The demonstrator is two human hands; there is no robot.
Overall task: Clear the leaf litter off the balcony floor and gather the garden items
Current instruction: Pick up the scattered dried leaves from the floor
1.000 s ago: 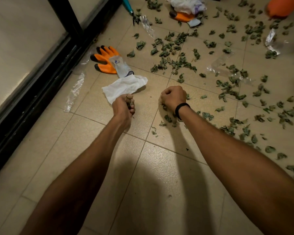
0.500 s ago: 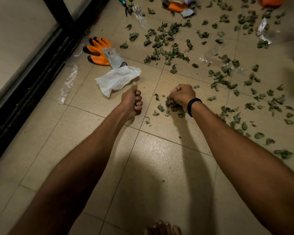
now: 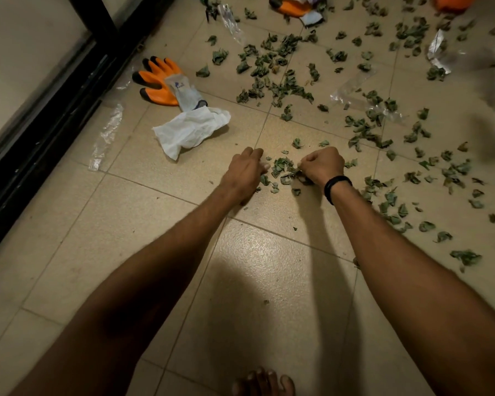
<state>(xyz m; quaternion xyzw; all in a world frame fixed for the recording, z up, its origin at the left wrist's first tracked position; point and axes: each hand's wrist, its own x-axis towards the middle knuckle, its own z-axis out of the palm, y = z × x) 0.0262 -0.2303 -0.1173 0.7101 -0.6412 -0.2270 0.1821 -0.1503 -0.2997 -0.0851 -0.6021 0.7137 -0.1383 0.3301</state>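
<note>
Dry green leaf litter (image 3: 283,84) is scattered over the beige tiled floor (image 3: 160,232), mostly to the right and far side. A small heap of leaves (image 3: 280,168) lies between my hands. My left hand (image 3: 245,174) rests palm down on the floor with its fingers stretched against the heap's left side. On the right side of the heap, my right hand (image 3: 323,165), a black band on its wrist, is curled into a fist and grips some of the leaves. An orange garden glove (image 3: 159,78) lies to the far left.
A crumpled white cloth (image 3: 192,130) lies beside the glove. Clear plastic wrappers (image 3: 106,135) sit near the black door frame (image 3: 40,132) on the left. A second orange glove (image 3: 292,8) and teal-handled pruners (image 3: 209,8) lie at the far edge. My bare foot (image 3: 263,381) shows at the bottom.
My left hand has uncurled from a fist and now lies flat against the leaves. Both hands have drawn closer together, with a small heap of leaves now between them.
</note>
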